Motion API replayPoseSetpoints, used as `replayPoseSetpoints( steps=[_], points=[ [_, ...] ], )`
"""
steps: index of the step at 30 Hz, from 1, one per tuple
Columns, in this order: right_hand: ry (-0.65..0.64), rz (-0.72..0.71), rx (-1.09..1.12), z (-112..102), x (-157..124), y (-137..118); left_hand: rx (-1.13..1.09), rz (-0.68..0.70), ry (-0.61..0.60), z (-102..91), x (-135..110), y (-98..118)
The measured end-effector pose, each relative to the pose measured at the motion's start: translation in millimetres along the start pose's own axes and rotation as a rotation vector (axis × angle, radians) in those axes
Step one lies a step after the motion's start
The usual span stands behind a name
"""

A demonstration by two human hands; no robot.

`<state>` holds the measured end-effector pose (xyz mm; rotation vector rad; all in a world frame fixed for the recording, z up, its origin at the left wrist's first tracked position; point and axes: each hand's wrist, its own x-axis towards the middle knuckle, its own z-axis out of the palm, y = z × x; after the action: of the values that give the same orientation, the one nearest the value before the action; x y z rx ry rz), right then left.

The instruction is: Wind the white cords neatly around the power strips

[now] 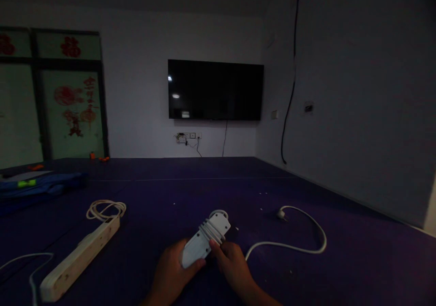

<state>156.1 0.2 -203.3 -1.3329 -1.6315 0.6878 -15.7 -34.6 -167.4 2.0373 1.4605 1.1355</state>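
A white power strip (196,250) is tilted up off the purple tabletop, its screwed underside facing me. Several turns of its grey-white cord (211,231) wrap around the far half. My left hand (175,267) is closed around the near end, thumb along the edge. At the right edge, my right hand (233,263) is closed with its thumb against the wound cord; whether the fingers grip cord or strip is partly hidden. From beside the right hand the loose cord (289,248) curves over the table to a plug (281,214).
Left of my hands lies a long power strip (80,258) with a coiled cord (105,209) at its far end. Another thin cord (29,256) is at the lower left. Blue clothing (44,185) lies behind. A wall-mounted television (216,90) and small white scraps on the table (190,192) show farther off.
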Motion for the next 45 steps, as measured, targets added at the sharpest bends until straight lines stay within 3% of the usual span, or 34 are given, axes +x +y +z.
replayPoseSetpoints(
  steps=[15, 21, 26, 36, 40, 45],
  points=[
    [0.015, 0.026, -0.016, 0.2, -0.7, -0.7, 0.034, -0.001, -0.006, 0.6, -0.2, -1.3],
    [-0.009, -0.03, -0.012, -1.6, -2.3, -6.0, 0.239, -0.097, 0.035, 0.6, -1.0, 3.7],
    [0.007, -0.059, -0.101, -1.5, -1.3, -5.8, 0.324, -0.079, 0.077, 1.8, -0.1, 3.9],
    [0.018, -0.071, -0.281, -4.5, -3.2, -7.9, 0.523, 0.135, 0.285, 11.0, 3.1, -18.5],
    [0.022, -0.05, -0.233, -2.1, -3.3, -6.5, 0.593, 0.28, 0.349, 9.6, 4.0, -23.5],
    [-0.021, -0.121, -0.11, -2.1, -2.8, -5.0, 0.679, 0.407, 0.417, 6.3, 6.7, -27.5]
  ],
)
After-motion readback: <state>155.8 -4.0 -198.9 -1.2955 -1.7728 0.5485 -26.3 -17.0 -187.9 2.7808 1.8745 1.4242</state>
